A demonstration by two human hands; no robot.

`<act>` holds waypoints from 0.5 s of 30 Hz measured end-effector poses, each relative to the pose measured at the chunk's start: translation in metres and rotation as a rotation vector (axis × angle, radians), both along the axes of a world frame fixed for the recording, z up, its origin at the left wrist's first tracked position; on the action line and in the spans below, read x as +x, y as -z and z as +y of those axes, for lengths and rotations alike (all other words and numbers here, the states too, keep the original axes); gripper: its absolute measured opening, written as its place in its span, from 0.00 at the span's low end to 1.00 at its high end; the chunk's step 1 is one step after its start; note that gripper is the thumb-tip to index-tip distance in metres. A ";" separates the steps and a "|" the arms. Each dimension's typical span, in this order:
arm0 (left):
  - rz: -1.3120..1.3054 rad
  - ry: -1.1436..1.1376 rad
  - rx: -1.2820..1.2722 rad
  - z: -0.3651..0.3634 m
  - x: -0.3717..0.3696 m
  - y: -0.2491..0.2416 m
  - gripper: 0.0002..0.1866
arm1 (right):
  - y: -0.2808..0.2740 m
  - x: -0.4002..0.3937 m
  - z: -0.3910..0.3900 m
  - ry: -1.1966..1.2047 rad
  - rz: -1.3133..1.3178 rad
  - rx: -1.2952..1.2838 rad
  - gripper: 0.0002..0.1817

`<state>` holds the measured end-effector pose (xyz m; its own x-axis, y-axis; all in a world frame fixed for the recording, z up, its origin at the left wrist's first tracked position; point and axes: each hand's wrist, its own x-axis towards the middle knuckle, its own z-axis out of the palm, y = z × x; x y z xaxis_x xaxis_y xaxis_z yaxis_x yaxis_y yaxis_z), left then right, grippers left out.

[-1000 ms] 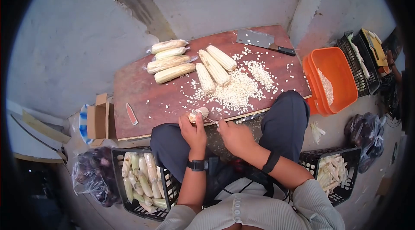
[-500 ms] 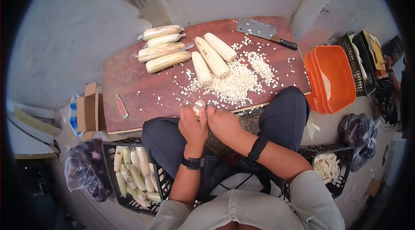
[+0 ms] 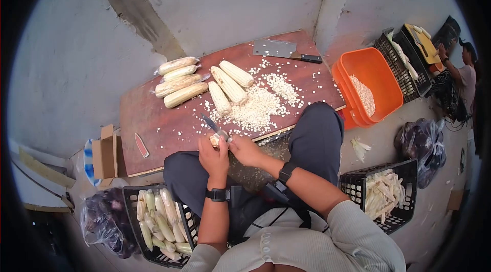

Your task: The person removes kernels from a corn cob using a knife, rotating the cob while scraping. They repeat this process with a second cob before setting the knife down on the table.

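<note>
My left hand (image 3: pixel 213 159) is closed round a short piece of corn cob (image 3: pixel 215 141), mostly covered by the fingers. A small knife (image 3: pixel 211 123) is in my right hand (image 3: pixel 245 150), its blade pointing up and to the left beside the cob. Both hands meet over my lap at the near edge of the red board (image 3: pixel 148 123). Just beyond them lies a heap of loose corn kernels (image 3: pixel 258 111). Several bare ears of corn (image 3: pixel 228 85) rest against the heap, and several plastic-wrapped ears (image 3: pixel 179 88) lie farther left.
A cleaver (image 3: pixel 276 47) lies at the board's far edge, a red blade sheath (image 3: pixel 141 145) at its left. An orange bin (image 3: pixel 394 77) with kernels stands right. Crates of corn (image 3: pixel 134 210) and stripped cobs (image 3: pixel 412 190) flank my legs. Another person (image 3: pixel 466 70) is at far right.
The camera view has turned, shifting the board and bin leftward. The knife blade now shows broadside above the cob; both hands remain together with their hold unchanged.
</note>
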<state>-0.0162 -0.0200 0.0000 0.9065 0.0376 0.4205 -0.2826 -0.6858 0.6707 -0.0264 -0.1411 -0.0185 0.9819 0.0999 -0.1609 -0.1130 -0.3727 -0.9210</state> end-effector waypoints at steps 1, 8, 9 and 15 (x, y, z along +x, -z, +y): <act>-0.008 -0.015 0.020 0.001 -0.002 0.001 0.14 | 0.001 -0.003 0.003 0.044 0.019 0.027 0.14; 0.000 -0.080 -0.016 0.014 0.000 0.012 0.17 | -0.040 -0.028 -0.004 -0.003 -0.253 -0.446 0.11; 0.000 -0.082 -0.019 0.014 -0.001 0.012 0.18 | -0.039 -0.032 -0.004 -0.022 -0.251 -0.500 0.12; 0.031 -0.133 -0.017 0.013 -0.002 0.012 0.20 | -0.029 -0.042 -0.008 -0.095 -0.180 -0.632 0.11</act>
